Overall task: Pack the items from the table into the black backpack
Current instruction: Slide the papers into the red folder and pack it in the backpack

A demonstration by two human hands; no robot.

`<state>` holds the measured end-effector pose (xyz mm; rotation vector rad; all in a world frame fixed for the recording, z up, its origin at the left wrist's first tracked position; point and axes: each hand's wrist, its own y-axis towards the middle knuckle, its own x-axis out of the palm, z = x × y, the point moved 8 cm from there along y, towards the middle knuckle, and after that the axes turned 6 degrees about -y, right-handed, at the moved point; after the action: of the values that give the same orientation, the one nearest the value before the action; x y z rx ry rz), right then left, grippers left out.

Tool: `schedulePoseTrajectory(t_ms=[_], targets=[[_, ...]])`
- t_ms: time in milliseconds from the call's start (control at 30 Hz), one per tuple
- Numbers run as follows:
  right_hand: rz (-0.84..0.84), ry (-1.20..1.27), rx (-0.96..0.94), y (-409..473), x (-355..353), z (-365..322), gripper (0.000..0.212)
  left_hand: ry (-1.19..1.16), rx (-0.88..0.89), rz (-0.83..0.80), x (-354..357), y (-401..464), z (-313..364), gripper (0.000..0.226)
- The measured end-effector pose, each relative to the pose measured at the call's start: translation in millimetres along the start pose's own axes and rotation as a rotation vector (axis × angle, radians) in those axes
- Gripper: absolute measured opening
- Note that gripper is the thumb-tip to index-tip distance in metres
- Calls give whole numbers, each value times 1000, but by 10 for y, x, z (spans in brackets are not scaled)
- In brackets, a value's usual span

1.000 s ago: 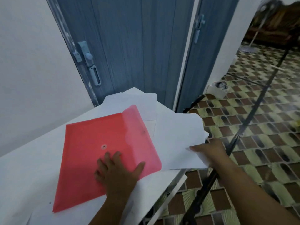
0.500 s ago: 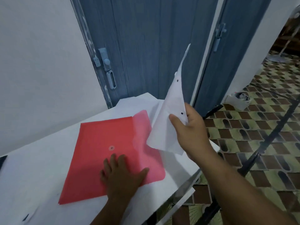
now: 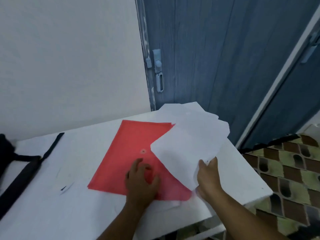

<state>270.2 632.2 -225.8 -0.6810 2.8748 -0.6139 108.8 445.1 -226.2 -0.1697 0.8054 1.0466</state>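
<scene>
On the white tabletop (image 3: 52,196), a red plastic document folder (image 3: 131,153) lies flat near the right end, its snap button showing. The left hand (image 3: 141,181) presses down on the folder's near edge with fingers slightly bent and spread, holding nothing else. The right hand (image 3: 207,177) grips a loose sheaf of white papers (image 3: 187,144) by its near corner, thumb on top and fingers beneath, and holds the sheets tilted over the folder's right side, where the translucent flap lies under them. More white sheets (image 3: 181,110) fan out behind, at the tabletop's far edge.

The black backpack (image 3: 10,163) sits at the far left, only a strap and a dark corner of it visible, well apart from both hands.

The step appears to be slipping the papers into the folder before it goes into the backpack. The risks are plain: the sheaf is uneven and pinched at a single corner, so sheets could fan out, slide off the right edge to the tiled floor (image 3: 285,170), or crumple against the folder's mouth if the opening is not lifted first. The smooth folder could also skid if the left hand eases off.
</scene>
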Motion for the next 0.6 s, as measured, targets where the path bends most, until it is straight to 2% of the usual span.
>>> schedulePoseTrajectory(t_ms=[100,233,333,467,600], targets=[[62,-177,-133,-60,-70,-6,40,-129,30,113,-110,2,28,24],[47,-246,-252,-199,-62,-87,37,-167,65,195,-192,-46,107,31],[5,-248,-294,-242,-95,-155,34,-159,52,198,-180,-62,89,32],[-36,-254,-237,-190,-189,-180,27,-161,21,179,-157,-76,59,34],[-163,-227,-132,-234,-138,-240,33,-146,35,159,-130,-86,69,33]])
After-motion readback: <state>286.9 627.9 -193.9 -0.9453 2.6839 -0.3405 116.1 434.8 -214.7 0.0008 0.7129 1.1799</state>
